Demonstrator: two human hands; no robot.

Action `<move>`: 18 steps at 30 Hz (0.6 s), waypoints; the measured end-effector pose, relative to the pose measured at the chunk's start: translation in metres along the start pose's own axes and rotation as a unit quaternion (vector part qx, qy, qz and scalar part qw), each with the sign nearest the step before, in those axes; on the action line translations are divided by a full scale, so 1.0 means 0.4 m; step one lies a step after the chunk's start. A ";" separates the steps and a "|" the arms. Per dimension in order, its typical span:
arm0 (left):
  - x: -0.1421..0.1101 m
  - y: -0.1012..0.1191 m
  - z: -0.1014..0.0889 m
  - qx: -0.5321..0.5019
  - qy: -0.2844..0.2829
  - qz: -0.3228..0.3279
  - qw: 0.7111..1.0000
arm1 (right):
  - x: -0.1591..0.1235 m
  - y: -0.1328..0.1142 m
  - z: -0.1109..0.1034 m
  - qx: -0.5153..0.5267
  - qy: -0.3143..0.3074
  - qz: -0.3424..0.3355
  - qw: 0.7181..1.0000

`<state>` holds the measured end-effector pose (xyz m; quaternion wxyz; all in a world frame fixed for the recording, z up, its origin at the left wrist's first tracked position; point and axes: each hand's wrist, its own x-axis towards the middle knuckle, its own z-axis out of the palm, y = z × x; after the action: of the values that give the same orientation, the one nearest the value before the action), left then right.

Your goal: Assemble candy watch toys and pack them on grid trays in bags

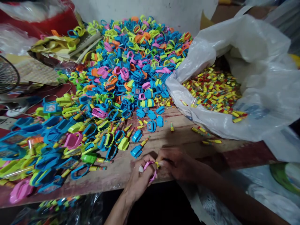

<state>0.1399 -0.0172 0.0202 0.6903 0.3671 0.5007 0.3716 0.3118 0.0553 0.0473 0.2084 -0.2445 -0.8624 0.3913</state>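
Note:
My left hand point(140, 176) is closed around a pink toy watch point(153, 175) at the table's front edge. Against the watch's far side, my right hand point(174, 161) pinches a small yellow tube point(157, 164); its far end is hidden by my fingers. Just beyond my hands lies a blue toy watch point(136, 151) with a candy-filled tube point(145, 141) sticking out of it. Another blue watch point(137, 136) rests behind that one. A loose yellow tube point(172, 126) lies on the wooden table point(185, 140).
A large heap of coloured toy watches point(131, 62) covers the table's back and left. At right, an open white plastic sack point(264, 115) holds many yellow-and-red tubes point(217, 90). A fan point(8, 75) stands at far left, near papers point(58, 47). Plastic bags point(77, 212) lie below the edge.

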 end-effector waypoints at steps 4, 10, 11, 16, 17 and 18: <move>-0.029 -0.016 0.002 0.012 0.018 -0.007 1.000 | -0.013 -0.012 0.022 0.004 0.009 -0.002 1.000; -0.051 -0.017 -0.012 0.114 0.026 0.018 0.993 | -0.021 -0.030 0.034 0.003 -0.004 0.006 1.000; -0.053 -0.007 -0.020 0.123 0.025 0.028 0.992 | -0.015 -0.032 0.031 0.012 -0.011 0.013 1.000; -0.083 0.095 -0.123 0.261 0.128 0.140 0.946 | 0.059 0.012 0.013 0.042 0.122 0.065 0.990; -0.090 0.120 -0.156 0.311 0.181 0.174 0.917 | 0.083 0.036 0.012 0.007 0.165 0.065 0.984; -0.096 0.144 -0.191 0.364 0.239 0.208 0.876 | 0.110 0.063 0.013 -0.041 0.192 0.056 0.979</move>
<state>0.0494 -0.0145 0.0694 0.2746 0.5881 0.6621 0.3746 0.2807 0.0925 0.0321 0.3376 -0.3715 -0.8064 0.3126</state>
